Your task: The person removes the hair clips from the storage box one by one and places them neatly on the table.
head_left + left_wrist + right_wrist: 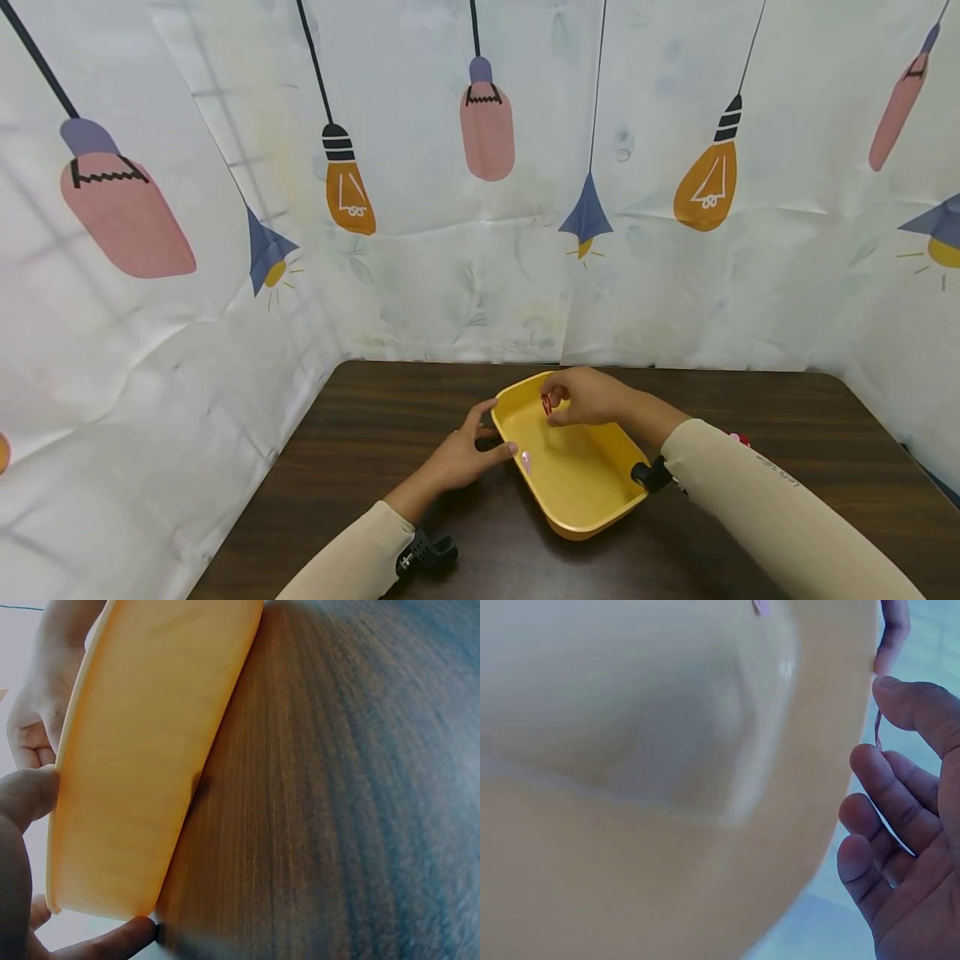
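Note:
A yellow plastic tray [577,475] with raised sides lies at an angle on the table. My left hand [468,454] holds its left end, the thumb at the rim and the fingers spread round the outer corner. Over the far part of the tray, my right hand [588,396] pinches a small red hair clip [547,405] between thumb and index finger. In the right wrist view the clip [878,733] shows edge-on as a thin curved strip, the other fingers loosely bent. Inside the tray, a pink hair clip [526,462] rests by the left wall.
Small red and pink items [738,438] peek out behind my right sleeve, mostly hidden. The dark wood table [405,400] reaches back to a white curtain [450,292] printed with lamps, which also hangs along both sides.

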Motion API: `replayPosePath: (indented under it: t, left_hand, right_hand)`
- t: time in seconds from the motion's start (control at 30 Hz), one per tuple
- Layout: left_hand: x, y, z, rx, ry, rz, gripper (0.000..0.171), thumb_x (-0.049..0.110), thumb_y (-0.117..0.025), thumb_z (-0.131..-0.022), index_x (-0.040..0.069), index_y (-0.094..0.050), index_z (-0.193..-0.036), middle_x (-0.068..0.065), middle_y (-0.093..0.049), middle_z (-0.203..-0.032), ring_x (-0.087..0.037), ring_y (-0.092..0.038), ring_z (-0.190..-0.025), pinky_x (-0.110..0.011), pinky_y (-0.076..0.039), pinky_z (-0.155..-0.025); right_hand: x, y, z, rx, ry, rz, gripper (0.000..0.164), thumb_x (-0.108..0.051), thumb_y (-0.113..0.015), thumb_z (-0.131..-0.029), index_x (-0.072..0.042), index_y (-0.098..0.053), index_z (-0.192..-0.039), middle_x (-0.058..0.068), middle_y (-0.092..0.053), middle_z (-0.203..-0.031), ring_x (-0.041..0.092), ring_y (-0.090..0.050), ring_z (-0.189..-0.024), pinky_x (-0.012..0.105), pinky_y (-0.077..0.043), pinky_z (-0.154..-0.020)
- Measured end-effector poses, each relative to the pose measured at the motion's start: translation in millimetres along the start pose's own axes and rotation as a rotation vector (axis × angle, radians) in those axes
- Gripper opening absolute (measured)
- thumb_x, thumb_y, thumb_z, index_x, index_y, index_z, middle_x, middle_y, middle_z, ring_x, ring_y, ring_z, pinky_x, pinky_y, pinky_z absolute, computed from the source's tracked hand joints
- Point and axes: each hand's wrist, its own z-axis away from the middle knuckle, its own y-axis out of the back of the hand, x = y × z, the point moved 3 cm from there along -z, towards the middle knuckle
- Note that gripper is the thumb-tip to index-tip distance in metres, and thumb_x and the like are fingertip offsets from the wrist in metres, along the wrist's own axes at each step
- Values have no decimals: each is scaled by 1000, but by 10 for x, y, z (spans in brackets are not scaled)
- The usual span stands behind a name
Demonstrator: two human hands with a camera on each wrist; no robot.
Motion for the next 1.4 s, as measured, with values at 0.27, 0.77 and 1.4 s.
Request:
replayPosePath:
  t: [0.27,0.77,1.4]
  left_hand:
    - [5,9,6,6,-5,-1,89,62,-68,-92,29,-24,-161,-12,-64,-136,-41,-60,-123,-63,-45,-98]
    - [3,14,9,0,-21,-1,89,62,-67,-92,30,-23,-162,-13,-63,-137,-41,-60,-124,-63,-46,-98]
    - [-6,8,11,-2,-22,-3,90,64,-66,-92,30,-22,-162,-13,-63,-137,-41,-59,-124,-63,-46,-98]
  right_hand:
    - [92,120,120,34,-25,-11,45,-33,-85,-86,-9,-70,-121,-7,-67,-97,24,-67,-99,38,-54,-87]
    - [296,235,392,53,-56,-18,52,-40,-80,-91,-5,-67,-127,-5,-66,-104,19,-64,-100,39,-54,-86]
    - [633,248,802,128,-125,-12,48,-40,-83,-87,-10,-69,-123,-10,-65,-98,14,-63,-93,36,-56,-79]
